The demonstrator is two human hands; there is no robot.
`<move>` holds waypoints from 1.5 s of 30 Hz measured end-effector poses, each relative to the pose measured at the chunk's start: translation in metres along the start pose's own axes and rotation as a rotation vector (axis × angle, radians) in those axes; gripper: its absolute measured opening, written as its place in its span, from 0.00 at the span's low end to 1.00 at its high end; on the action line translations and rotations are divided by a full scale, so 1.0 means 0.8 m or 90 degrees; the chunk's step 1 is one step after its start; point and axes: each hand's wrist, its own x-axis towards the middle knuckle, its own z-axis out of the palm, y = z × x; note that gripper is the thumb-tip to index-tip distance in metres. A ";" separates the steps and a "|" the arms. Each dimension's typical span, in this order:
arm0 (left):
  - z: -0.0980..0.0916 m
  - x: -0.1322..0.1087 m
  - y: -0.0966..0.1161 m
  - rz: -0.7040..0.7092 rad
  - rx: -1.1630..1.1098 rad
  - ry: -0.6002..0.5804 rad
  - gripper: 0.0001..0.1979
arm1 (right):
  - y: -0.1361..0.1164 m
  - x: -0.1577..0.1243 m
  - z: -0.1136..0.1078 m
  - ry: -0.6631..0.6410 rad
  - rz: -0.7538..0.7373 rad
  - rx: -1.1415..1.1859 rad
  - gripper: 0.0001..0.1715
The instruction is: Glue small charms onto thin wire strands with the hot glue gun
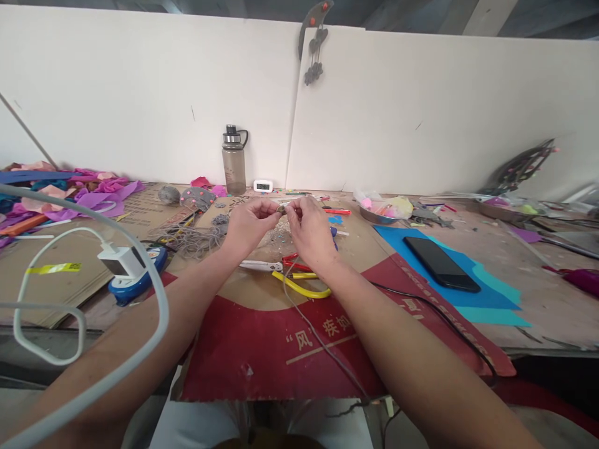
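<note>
My left hand [253,226] and my right hand [309,229] meet above the middle of the cardboard, fingertips pinched around one small greyish piece [281,210]. Its kind is too small to make out. A grey cord [306,318] runs from beneath my right hand down across the red part of the cardboard. Just below my hands lie pliers with yellow handles [304,287] and a white-and-red tool [262,265], partly hidden by my right wrist. A tangle of grey yarn [191,240] lies left of my left hand.
Behind my hands stand a water bottle [234,165] and a small digital clock [262,186]. A black phone [440,263] rests on blue sheets at right. A white cable [163,312] loops across the left foreground near a blue power strip [135,284]. A metal dish [379,217] holds bits.
</note>
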 end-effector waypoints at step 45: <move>0.004 -0.003 0.009 -0.062 -0.129 -0.090 0.11 | -0.004 0.001 -0.008 -0.007 0.010 -0.019 0.14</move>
